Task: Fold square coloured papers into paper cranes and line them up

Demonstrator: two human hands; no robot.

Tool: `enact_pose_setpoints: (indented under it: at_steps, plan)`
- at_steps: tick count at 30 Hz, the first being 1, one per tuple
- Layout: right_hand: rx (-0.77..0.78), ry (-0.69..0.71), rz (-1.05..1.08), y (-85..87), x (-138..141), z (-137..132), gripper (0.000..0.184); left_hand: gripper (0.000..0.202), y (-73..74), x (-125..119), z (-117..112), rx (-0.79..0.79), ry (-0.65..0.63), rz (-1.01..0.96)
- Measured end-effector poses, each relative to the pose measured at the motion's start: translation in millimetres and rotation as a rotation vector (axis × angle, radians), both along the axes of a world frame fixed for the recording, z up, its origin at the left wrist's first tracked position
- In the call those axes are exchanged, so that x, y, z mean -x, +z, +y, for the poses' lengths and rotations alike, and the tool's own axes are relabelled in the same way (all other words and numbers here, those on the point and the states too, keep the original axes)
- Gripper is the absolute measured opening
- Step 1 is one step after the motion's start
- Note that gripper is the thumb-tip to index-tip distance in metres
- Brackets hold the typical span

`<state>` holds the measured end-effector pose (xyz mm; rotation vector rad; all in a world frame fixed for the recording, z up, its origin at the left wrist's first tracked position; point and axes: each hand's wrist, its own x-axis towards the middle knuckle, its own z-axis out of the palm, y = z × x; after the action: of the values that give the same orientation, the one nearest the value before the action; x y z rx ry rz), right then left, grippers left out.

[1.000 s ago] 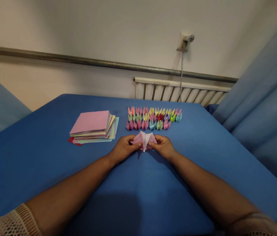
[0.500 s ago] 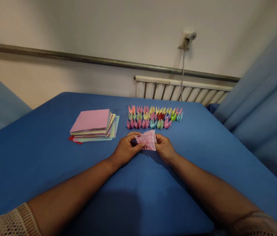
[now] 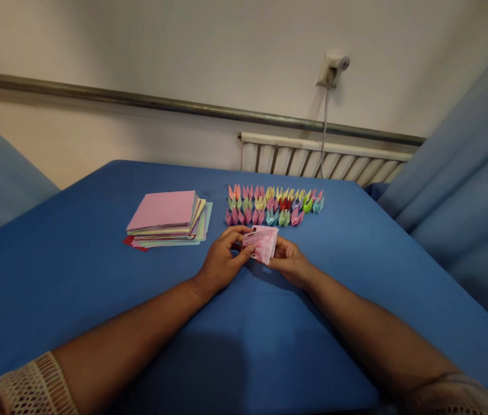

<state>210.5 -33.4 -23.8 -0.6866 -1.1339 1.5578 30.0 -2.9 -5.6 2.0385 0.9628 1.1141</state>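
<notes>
A folded pink paper (image 3: 263, 242) is held between both hands over the blue table (image 3: 270, 334), just nearer than the rows of small folded-paper figures (image 3: 285, 204). Its left side is pinched by the left hand (image 3: 222, 259), with the thumb pressed on the patterned face and the fingers curved. Its right edge is gripped by the partly closed right hand (image 3: 295, 265), with the fingers bent.

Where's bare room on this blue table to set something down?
Right of the folded figures, left of the paper stack, and between the forearms, the blue table is bare. It's crowded where the left grip and right grip hold the pink paper, near the figures.
</notes>
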Motion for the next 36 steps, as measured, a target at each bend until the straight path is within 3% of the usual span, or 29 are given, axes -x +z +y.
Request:
enact_pose_setpoints:
  at_steps: [4,12,16,24,30,34,36]
  plan:
    - [0.013,0.061,0.043,4.6,-1.5,-3.5,0.061,0.011,2.4,1.2,-0.9,-0.077,0.007,0.029]
    - [0.014,-0.163,-0.103,-11.2,2.1,7.4,0.031,0.005,2.6,2.7,-2.3,-0.146,-0.065,0.047]
    - [-0.031,-0.194,-0.116,-8.8,1.6,7.8,0.034,0.01,0.3,0.9,-0.7,-0.018,-0.042,0.005]
    - [-0.066,-0.362,-0.227,-12.1,2.5,7.4,0.034,0.027,-7.5,-6.6,5.1,0.532,-0.04,-0.295]
    - [-0.015,-0.231,-0.242,-8.3,0.6,5.0,0.033,0.033,1.0,-7.4,3.2,0.559,0.026,-0.384]
    - [0.024,-0.275,-0.219,-4.6,-4.2,7.5,0.032,0.032,1.8,-5.6,7.8,0.57,-0.01,-0.321]
    - [0.065,-0.281,-0.244,-4.8,-5.1,10.0,0.034,0.03,0.7,-4.9,10.7,0.541,0.032,-0.296]
